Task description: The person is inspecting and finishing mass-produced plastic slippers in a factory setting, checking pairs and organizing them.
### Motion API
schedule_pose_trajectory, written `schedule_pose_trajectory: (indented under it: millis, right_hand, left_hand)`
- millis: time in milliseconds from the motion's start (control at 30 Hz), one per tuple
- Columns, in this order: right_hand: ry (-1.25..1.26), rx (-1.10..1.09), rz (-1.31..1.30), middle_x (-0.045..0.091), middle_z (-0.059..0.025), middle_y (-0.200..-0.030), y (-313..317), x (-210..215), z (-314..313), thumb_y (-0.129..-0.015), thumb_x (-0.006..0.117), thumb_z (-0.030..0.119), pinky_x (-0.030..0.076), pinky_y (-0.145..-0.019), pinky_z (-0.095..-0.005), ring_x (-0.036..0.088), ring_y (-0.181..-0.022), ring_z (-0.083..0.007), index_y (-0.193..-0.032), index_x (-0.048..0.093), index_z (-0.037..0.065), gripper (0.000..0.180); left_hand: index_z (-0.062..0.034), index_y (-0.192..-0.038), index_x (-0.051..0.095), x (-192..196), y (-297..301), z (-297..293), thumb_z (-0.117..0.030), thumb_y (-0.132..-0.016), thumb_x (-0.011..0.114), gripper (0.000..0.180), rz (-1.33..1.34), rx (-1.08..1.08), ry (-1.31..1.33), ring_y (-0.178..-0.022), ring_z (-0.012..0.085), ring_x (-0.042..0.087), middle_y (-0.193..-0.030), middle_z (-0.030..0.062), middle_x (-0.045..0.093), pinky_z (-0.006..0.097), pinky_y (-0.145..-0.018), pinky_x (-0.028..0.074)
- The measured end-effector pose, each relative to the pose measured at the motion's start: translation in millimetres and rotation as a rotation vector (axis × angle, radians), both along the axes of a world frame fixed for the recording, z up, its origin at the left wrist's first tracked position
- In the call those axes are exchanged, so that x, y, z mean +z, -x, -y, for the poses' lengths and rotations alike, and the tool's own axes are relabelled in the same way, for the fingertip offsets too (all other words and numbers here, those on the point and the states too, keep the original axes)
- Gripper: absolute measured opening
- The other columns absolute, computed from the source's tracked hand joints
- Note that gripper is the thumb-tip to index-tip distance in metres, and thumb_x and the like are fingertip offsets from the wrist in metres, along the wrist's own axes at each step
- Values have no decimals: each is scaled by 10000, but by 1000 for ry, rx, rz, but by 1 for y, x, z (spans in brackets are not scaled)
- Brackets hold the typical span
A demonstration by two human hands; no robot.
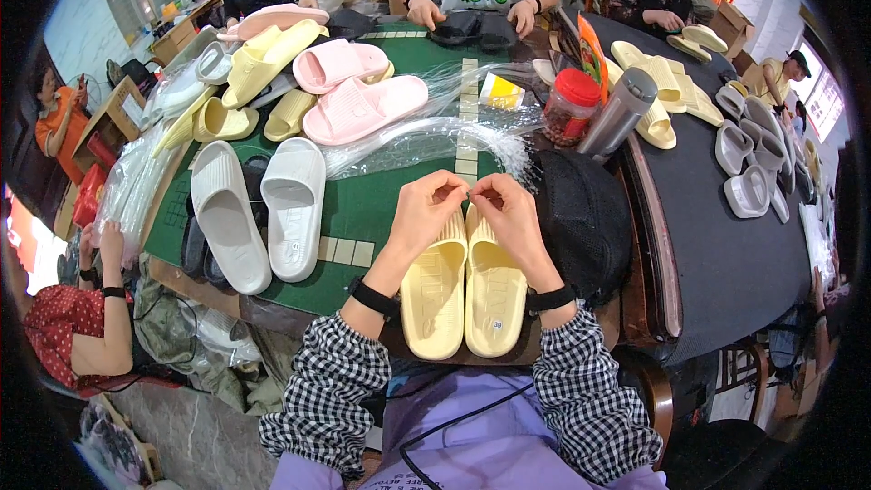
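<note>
A pair of yellow slide slippers lies side by side at the table's near edge, soles down, with a small round sticker in the right one. Over their toe ends my left hand and my right hand meet, thumbs and forefingers pinched close together. What the fingertips hold, if anything, is too small to make out. Just beyond them, clear plastic bags lie in a loose fan. To the left rests a pair of light grey slippers, partly on top of dark slippers.
Yellow and pink slippers pile up at the back left of the green table mat. A red-lidded jar, a steel flask and a black bag stand to the right. A dark table adjoins, with more slippers. Several co-workers sit around.
</note>
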State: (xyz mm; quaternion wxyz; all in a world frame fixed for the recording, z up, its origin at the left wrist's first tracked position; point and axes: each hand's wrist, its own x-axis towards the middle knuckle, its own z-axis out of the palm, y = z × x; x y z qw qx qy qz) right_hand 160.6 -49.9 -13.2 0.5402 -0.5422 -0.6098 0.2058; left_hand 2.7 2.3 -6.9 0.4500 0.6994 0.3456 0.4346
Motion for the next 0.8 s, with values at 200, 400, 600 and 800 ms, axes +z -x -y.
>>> schedule_pose_trajectory:
  millis: [200,400,600,800]
  right_hand:
    - [-14,-9,23,618,-107,-877,1,1,2,-829,673,-13,512,-670,-296,639,-752,-201,-921,641,-23,99]
    - [-2,-18,15,619,-111,-887,-1,-1,-1,-818,679,-28,527,-687,-299,646,-768,-203,-916,647,-25,103]
    - [-11,-28,15,616,-116,-910,0,-1,0,-823,677,-27,542,-702,-305,661,-800,-212,-917,631,-31,105]
    - [-4,-33,-21,618,-120,-925,0,2,2,-843,664,-20,543,-691,-309,665,-807,-217,-933,617,-27,102]
  left_hand:
    - [23,-955,685,-3,-1,-1,-65,-928,636,104,-41,-9,-91,-722,64,622,-814,30,683,220,-646,513]
    - [25,-958,684,3,-1,4,-70,-931,639,108,-38,15,-73,-681,64,610,-787,29,677,225,-628,508]
    - [18,-965,641,6,-1,5,-70,-939,630,93,28,-21,80,-691,68,611,-825,32,679,221,-641,509]
    - [13,-990,634,4,1,3,-39,-943,607,74,44,-23,82,-739,67,615,-878,35,678,220,-671,510]
